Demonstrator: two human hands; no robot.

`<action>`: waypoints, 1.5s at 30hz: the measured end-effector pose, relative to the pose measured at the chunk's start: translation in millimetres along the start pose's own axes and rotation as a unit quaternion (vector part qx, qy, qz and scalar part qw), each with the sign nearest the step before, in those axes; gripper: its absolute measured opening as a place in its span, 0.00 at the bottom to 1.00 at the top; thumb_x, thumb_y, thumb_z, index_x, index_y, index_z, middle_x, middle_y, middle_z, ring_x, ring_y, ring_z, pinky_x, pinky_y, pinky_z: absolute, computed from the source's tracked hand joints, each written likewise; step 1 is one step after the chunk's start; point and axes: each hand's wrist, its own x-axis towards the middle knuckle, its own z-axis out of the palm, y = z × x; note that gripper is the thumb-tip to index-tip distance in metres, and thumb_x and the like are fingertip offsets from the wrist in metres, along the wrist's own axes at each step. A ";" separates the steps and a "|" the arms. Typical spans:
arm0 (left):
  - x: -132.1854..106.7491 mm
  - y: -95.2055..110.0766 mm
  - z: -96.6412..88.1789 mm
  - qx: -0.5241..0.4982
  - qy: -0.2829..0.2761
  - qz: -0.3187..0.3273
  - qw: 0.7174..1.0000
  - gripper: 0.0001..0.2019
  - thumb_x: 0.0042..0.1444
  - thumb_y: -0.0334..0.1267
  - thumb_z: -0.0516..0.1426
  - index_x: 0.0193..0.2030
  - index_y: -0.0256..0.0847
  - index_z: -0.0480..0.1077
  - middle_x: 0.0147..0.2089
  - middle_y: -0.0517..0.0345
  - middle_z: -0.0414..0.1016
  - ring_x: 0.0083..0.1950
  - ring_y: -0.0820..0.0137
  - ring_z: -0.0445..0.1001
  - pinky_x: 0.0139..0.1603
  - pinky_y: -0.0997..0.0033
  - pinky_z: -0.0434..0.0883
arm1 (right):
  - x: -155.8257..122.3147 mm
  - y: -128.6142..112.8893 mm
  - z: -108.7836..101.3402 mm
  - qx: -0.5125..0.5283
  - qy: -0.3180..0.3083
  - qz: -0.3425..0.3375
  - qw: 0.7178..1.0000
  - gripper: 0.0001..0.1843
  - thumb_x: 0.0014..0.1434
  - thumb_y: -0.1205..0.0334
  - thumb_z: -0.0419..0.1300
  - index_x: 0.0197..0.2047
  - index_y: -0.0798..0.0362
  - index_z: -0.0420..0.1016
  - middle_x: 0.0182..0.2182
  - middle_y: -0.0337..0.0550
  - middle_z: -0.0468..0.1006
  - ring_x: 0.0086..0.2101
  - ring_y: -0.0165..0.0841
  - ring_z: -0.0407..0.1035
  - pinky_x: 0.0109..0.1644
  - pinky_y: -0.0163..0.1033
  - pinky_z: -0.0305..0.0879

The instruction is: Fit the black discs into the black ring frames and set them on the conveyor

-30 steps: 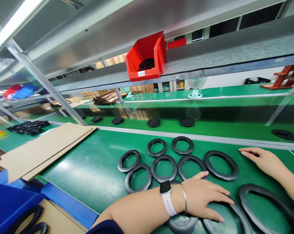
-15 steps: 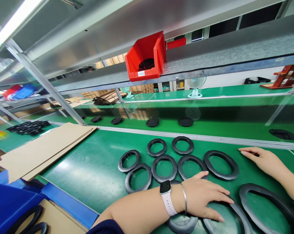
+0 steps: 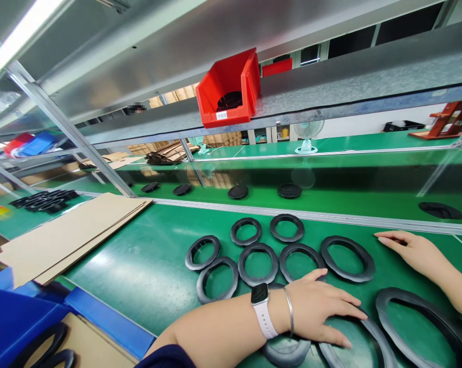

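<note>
My left hand (image 3: 323, 309), with a watch and a bangle on its wrist, lies palm down with fingers spread. Its fingertips rest on a large black ring (image 3: 379, 337) on the green bench, partly hidden under the hand. At the right, my right hand (image 3: 420, 251) hovers at or touches the bench with thumb and fingers pressed together; a dark patch shows between them, too unclear to name. Between the hands is an oval black ring (image 3: 348, 259). Another big ring (image 3: 388, 312) lies below my right hand. Several smaller black rings (image 3: 257, 264) are spread to the left.
Behind the bench rail, black discs (image 3: 290, 190) sit on a green conveyor belt (image 3: 330, 202). Cardboard sheets (image 3: 77, 225) lie at left, above a blue bin (image 3: 20, 322) holding black rings. A red bin (image 3: 250, 92) stands on the metal shelf overhead.
The black discs on the belt have shifted slightly to the left. Both my hands and the rings on the bench stay where they were.
</note>
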 end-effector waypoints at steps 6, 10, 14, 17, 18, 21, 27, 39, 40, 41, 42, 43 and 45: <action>0.7 0.3 -0.2 0.002 -0.003 -0.002 1.000 0.22 0.67 0.42 0.56 0.66 0.42 0.60 0.69 0.57 0.59 0.68 0.67 0.60 0.73 0.54 0.28 | -0.7 1.4 -0.6 -0.001 -0.001 0.001 1.000 0.37 0.40 0.27 0.54 0.43 0.43 0.83 0.39 0.39 0.79 0.38 0.45 0.71 0.39 0.45 0.64; 0.5 1.2 -1.2 0.004 -0.007 -0.004 1.000 0.22 0.68 0.42 0.55 0.66 0.43 0.60 0.69 0.57 0.59 0.68 0.67 0.60 0.73 0.54 0.28 | 0.6 4.0 0.1 -0.003 0.002 -0.006 1.000 0.37 0.40 0.27 0.54 0.43 0.43 0.83 0.40 0.39 0.79 0.38 0.45 0.71 0.38 0.45 0.64; 0.5 1.5 -1.4 -0.001 -0.001 -0.005 1.000 0.22 0.67 0.41 0.56 0.65 0.42 0.61 0.69 0.57 0.60 0.67 0.67 0.61 0.73 0.55 0.28 | -0.3 2.4 -0.5 -0.006 0.002 -0.006 1.000 0.38 0.40 0.27 0.54 0.43 0.44 0.83 0.38 0.41 0.79 0.36 0.45 0.71 0.37 0.45 0.64; 0.4 1.6 -1.6 -0.001 -0.004 -0.006 1.000 0.22 0.67 0.41 0.56 0.65 0.42 0.61 0.69 0.56 0.60 0.67 0.66 0.61 0.74 0.54 0.28 | -1.1 0.7 -0.6 -0.007 0.006 -0.011 1.000 0.38 0.40 0.27 0.53 0.43 0.44 0.83 0.38 0.42 0.79 0.36 0.46 0.71 0.36 0.45 0.64; 0.3 1.7 -1.7 -0.003 -0.003 -0.005 1.000 0.22 0.67 0.41 0.56 0.65 0.42 0.61 0.69 0.57 0.60 0.67 0.66 0.61 0.73 0.54 0.28 | -1.1 0.7 -0.5 -0.007 0.005 -0.012 1.000 0.38 0.41 0.27 0.53 0.43 0.45 0.83 0.38 0.42 0.79 0.36 0.46 0.71 0.36 0.45 0.64; 0.1 2.2 -2.2 -0.004 0.002 -0.003 1.000 0.22 0.68 0.42 0.55 0.65 0.42 0.61 0.69 0.57 0.60 0.67 0.67 0.61 0.73 0.55 0.28 | -0.5 2.3 -0.1 -0.005 0.005 -0.016 1.000 0.37 0.41 0.27 0.54 0.43 0.44 0.83 0.40 0.42 0.79 0.37 0.46 0.71 0.38 0.45 0.65; 0.6 2.6 -3.1 -0.003 -0.008 -0.009 1.000 0.21 0.69 0.44 0.52 0.66 0.43 0.60 0.69 0.57 0.59 0.68 0.66 0.61 0.74 0.54 0.28 | 0.3 3.4 0.2 -0.009 0.000 -0.007 1.000 0.37 0.41 0.27 0.54 0.43 0.42 0.83 0.41 0.39 0.79 0.38 0.45 0.71 0.39 0.45 0.65; 0.6 2.2 -2.8 0.001 -0.010 -0.006 1.000 0.22 0.66 0.40 0.56 0.66 0.42 0.60 0.69 0.56 0.59 0.68 0.66 0.60 0.74 0.52 0.29 | 1.4 7.5 0.9 -0.014 0.002 -0.018 1.000 0.37 0.43 0.27 0.54 0.44 0.43 0.83 0.41 0.40 0.79 0.37 0.45 0.71 0.37 0.45 0.65; 0.5 2.1 -2.7 0.003 -0.007 -0.004 1.000 0.22 0.66 0.40 0.56 0.66 0.43 0.59 0.69 0.57 0.59 0.68 0.66 0.60 0.74 0.53 0.29 | 2.1 8.4 1.3 -0.016 0.004 -0.023 1.000 0.36 0.43 0.27 0.54 0.44 0.44 0.83 0.41 0.40 0.79 0.37 0.45 0.71 0.37 0.45 0.65; 0.3 2.0 -2.6 0.005 -0.004 -0.003 1.000 0.22 0.66 0.40 0.56 0.66 0.42 0.60 0.69 0.57 0.59 0.68 0.66 0.60 0.74 0.53 0.29 | 2.8 9.2 1.8 -0.016 0.007 -0.028 0.999 0.36 0.44 0.27 0.54 0.44 0.44 0.83 0.41 0.41 0.79 0.37 0.45 0.71 0.36 0.45 0.65; 0.2 2.0 -2.5 0.005 -0.002 -0.002 1.000 0.22 0.66 0.40 0.56 0.65 0.42 0.60 0.69 0.57 0.59 0.68 0.67 0.60 0.74 0.54 0.29 | 3.3 9.8 2.2 -0.017 0.008 -0.031 0.999 0.36 0.44 0.28 0.54 0.44 0.44 0.83 0.41 0.41 0.79 0.37 0.46 0.71 0.36 0.45 0.65; 0.1 2.1 -2.6 0.005 0.000 -0.002 1.000 0.22 0.67 0.40 0.55 0.65 0.42 0.60 0.69 0.57 0.59 0.68 0.67 0.60 0.74 0.55 0.29 | 3.8 10.3 2.5 -0.017 0.009 -0.033 0.999 0.36 0.45 0.28 0.54 0.44 0.44 0.83 0.41 0.42 0.79 0.36 0.46 0.71 0.35 0.45 0.65; 0.0 2.7 -3.1 0.004 -0.004 -0.003 1.000 0.21 0.67 0.41 0.54 0.65 0.42 0.60 0.69 0.57 0.60 0.68 0.67 0.60 0.74 0.54 0.29 | 4.2 10.9 2.8 -0.016 0.011 -0.035 0.999 0.36 0.45 0.27 0.54 0.44 0.45 0.83 0.40 0.43 0.79 0.35 0.46 0.71 0.35 0.45 0.65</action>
